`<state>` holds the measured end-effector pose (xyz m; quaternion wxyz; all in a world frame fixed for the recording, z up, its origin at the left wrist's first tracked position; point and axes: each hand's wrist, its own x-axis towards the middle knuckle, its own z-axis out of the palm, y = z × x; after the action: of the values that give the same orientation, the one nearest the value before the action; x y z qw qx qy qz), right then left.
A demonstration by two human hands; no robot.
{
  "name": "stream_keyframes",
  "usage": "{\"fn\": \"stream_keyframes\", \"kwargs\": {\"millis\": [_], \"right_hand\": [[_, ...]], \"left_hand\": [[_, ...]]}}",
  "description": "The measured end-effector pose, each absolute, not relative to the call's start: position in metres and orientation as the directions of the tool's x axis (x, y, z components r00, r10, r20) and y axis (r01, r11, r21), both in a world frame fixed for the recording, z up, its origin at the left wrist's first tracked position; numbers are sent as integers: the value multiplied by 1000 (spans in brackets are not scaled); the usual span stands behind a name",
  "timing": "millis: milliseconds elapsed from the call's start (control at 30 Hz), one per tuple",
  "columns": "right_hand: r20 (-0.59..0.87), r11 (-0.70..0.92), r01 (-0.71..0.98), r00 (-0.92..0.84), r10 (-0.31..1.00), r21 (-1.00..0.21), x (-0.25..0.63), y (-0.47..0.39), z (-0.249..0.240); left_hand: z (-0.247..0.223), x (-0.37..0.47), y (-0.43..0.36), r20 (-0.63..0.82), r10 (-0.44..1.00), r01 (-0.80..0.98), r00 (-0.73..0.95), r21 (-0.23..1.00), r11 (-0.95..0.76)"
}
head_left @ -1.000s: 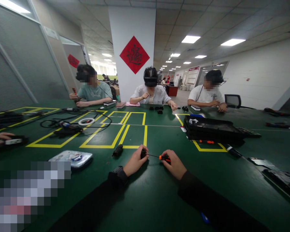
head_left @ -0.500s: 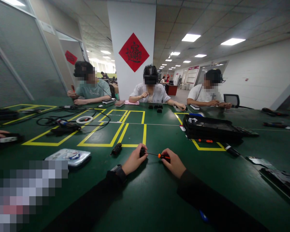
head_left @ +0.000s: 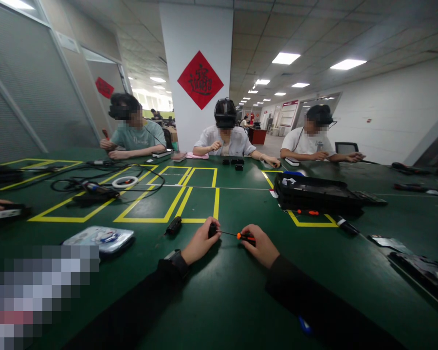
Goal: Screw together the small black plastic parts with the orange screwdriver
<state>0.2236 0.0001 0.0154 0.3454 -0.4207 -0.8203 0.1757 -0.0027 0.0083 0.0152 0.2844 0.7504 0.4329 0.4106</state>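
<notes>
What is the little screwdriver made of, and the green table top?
The screwdriver in the right hand seems to have a thin dark metal shaft and an orange and black handle, probably plastic. The table top looks like a matte green rubbery mat, with only soft reflections; the yellow lines look like stuck-on tape.

Three people (head_left: 225,138) sit across the green table (head_left: 241,291), which is marked with yellow tape (head_left: 182,201). A black tray (head_left: 316,192) lies right, tangled cables (head_left: 95,187) left (beside a white ring (head_left: 124,182)), a red sign (head_left: 200,80) on the pillar.
</notes>
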Motion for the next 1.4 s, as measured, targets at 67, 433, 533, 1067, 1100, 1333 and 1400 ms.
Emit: {"fn": "stream_keyframes", "kwargs": {"millis": [67, 433, 533, 1067, 1100, 1333, 1400], "right_hand": [[417, 588, 570, -415, 809, -573, 222, -1, 17], [407, 553, 584, -374, 833, -594, 223, 1, 14], [405, 551, 576, -374, 834, -604, 222, 0, 14], [426, 564, 546, -370, 826, -619, 221, -1, 15], [416, 555, 542, -368, 832, -632, 221, -1, 15], [397, 552, 591, -383, 834, -588, 221, 0, 19], [400, 559, 588, -391, 829, -584, 221, 0, 18]], "left_hand": [[15, -3, 9, 367, 884, 411, 290, 786, -461], [15, -2, 8, 387, 870, 413, 305, 769, -487], [14, -1, 9, 388, 872, 415, 298, 770, -485], [16, -2, 8, 375, 879, 417, 295, 777, -471], [16, -2, 8, 372, 881, 419, 293, 778, -468], [17, -2, 7, 366, 886, 415, 286, 786, -458], [16, -2, 7, 368, 886, 417, 281, 785, -459]]}}
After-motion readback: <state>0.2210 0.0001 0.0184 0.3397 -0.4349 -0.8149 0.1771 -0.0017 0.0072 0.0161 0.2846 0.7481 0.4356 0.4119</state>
